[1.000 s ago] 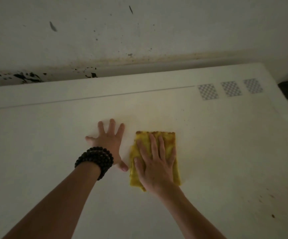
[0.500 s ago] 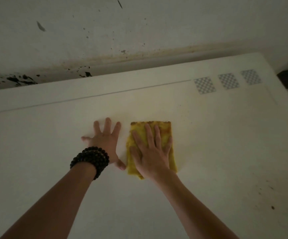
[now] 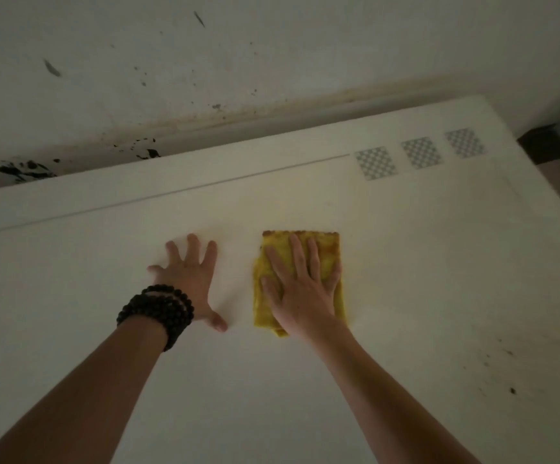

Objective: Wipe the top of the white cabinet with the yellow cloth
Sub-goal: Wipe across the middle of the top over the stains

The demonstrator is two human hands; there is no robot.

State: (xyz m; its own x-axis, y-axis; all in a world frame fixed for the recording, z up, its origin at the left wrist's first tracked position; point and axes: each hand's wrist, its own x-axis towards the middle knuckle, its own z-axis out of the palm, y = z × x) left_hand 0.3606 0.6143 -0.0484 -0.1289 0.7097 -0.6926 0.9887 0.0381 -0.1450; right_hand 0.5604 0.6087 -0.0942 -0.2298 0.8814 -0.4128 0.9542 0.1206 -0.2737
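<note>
The white cabinet top (image 3: 439, 262) fills most of the head view. A folded yellow cloth (image 3: 329, 251) lies flat on it near the middle. My right hand (image 3: 300, 289) presses down on the cloth with the palm flat and the fingers spread, covering most of it. My left hand (image 3: 191, 276) rests flat on the bare top a short gap to the left of the cloth, fingers apart and holding nothing. A black bead bracelet (image 3: 158, 313) is on the left wrist.
Three grey checkered patches (image 3: 421, 152) sit at the back right of the top. Dark specks (image 3: 511, 390) mark the surface at the right. A stained wall (image 3: 204, 78) with black marks (image 3: 20, 169) rises behind the cabinet. The cabinet's right edge (image 3: 546, 192) drops to the floor.
My right hand has slid the cloth to the right across the top, so the gap to my left hand has widened. The left hand has stayed in place.
</note>
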